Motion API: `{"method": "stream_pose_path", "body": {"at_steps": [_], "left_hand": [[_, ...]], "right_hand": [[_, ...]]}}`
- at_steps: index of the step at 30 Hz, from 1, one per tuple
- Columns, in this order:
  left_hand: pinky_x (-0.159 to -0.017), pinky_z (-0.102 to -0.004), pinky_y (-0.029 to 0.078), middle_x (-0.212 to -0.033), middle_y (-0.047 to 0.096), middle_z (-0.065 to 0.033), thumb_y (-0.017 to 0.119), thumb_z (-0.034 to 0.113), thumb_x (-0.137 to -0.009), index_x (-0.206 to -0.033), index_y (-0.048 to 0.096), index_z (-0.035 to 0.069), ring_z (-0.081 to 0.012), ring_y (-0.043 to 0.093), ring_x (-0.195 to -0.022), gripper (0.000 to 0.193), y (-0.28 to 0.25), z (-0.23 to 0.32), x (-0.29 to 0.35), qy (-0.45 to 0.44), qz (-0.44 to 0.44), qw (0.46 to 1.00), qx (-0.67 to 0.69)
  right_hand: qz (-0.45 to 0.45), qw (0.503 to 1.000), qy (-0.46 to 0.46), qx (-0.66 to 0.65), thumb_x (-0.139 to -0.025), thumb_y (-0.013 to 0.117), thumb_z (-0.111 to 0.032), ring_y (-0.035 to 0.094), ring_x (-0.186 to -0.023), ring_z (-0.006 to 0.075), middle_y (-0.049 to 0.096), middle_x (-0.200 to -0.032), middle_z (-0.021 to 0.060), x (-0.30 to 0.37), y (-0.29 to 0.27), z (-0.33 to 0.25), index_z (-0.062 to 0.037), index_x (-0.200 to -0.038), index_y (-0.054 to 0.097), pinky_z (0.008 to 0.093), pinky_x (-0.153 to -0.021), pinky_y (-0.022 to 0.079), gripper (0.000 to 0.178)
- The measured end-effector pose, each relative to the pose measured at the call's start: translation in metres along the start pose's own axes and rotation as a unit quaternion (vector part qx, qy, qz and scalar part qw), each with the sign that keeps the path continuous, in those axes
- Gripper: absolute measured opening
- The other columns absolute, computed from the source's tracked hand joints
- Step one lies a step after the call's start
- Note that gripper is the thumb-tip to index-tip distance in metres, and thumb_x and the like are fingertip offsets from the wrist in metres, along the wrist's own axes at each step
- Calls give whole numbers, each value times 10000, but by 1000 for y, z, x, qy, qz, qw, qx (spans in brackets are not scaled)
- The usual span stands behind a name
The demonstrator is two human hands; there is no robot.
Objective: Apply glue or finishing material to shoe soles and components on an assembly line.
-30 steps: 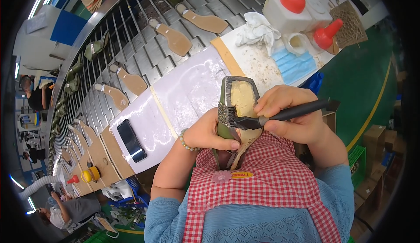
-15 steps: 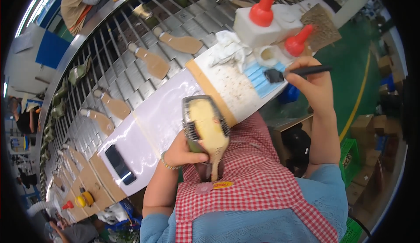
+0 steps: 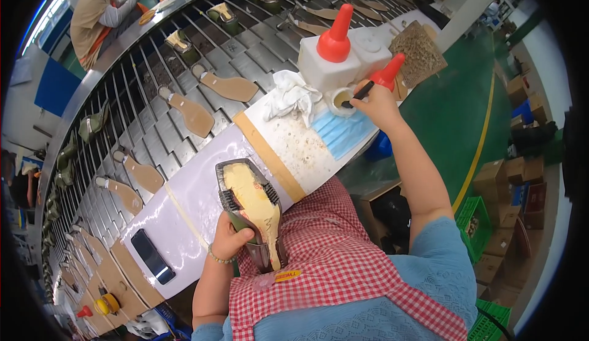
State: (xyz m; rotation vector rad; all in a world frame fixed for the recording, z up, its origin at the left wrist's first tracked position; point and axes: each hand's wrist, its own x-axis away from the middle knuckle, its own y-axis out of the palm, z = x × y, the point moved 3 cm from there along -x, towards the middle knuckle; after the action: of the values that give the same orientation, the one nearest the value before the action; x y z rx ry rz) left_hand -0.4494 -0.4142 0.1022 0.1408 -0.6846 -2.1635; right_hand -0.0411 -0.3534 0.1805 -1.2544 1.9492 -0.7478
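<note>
My left hand [image 3: 236, 238] is wrapped round a green shoe upper on a last [image 3: 250, 203], held bottom up over the lap with its pale yellowish underside showing. In my right hand [image 3: 378, 106] is a black-handled brush [image 3: 364, 91], its bristle end inside the mouth of a small white jar [image 3: 339, 103]; the bristles themselves are hidden. The jar stands beside a blue face mask [image 3: 343, 131] and a crumpled white cloth [image 3: 292, 97]. Behind it is a white bottle [image 3: 324, 68] with a red cone-shaped cap, and a second red cone [image 3: 390, 71] rises just beyond my right hand.
A metal slat conveyor [image 3: 184, 77] runs along the far side, carrying tan shoe soles [image 3: 190, 115] and green uppers [image 3: 224, 19]. A dark phone [image 3: 152, 256] lies on the work board's left. Another person [image 3: 101, 19] works across the conveyor. Cardboard boxes and green crates [image 3: 473, 227] stand right.
My right hand has brought the brush from above the face mask into the white jar. The shoe upper is still in my left hand; the whole view has shifted.
</note>
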Motion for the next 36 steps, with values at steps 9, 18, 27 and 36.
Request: {"method": "stream_pose_path", "body": {"at_steps": [9, 18, 27, 36], "left_hand": [[-861, -298, 467, -1089, 621, -79, 792, 394, -718, -1169, 537, -49, -160, 593, -991, 682, 2, 6, -2, 3, 14, 1000, -26], [-854, -321, 492, -1104, 608, -95, 801, 436, -690, -1238, 466, -39, -201, 613, -990, 798, 0, 7, -4, 42, 74, 996, 10], [-797, -369, 536, -1125, 597, -105, 661, 551, -770, -1297, 417, 18, -229, 628, -952, 788, -31, -20, -1, 55, 136, 984, 98], [-771, -324, 549, -1086, 631, -107, 589, 434, -886, -1248, 484, 15, -189, 648, -899, 563, 16, 2, -28, -21, 112, 969, 220]], "right_hand": [[-33, 999, 7, 12, -708, 720, -95, 645, -772, 246, 661, -790, 115, -3, -1, -3, 2, -851, 610, 351, -706, 487, 205], [-38, 840, 257, -476, -759, 739, -112, 610, -848, 177, 629, -892, 51, 15, 3, 41, -72, -926, 615, 312, -738, 496, 212], [5, 634, 441, -635, -791, 753, -278, 636, -696, 161, 636, -744, 22, 28, 39, 75, -116, -893, 637, 255, -577, 523, 224], [-49, 703, 193, -682, -910, 594, -163, 640, -890, 205, 654, -1003, 120, 60, -13, -33, -23, -1020, 598, 364, -836, 516, 178]]}}
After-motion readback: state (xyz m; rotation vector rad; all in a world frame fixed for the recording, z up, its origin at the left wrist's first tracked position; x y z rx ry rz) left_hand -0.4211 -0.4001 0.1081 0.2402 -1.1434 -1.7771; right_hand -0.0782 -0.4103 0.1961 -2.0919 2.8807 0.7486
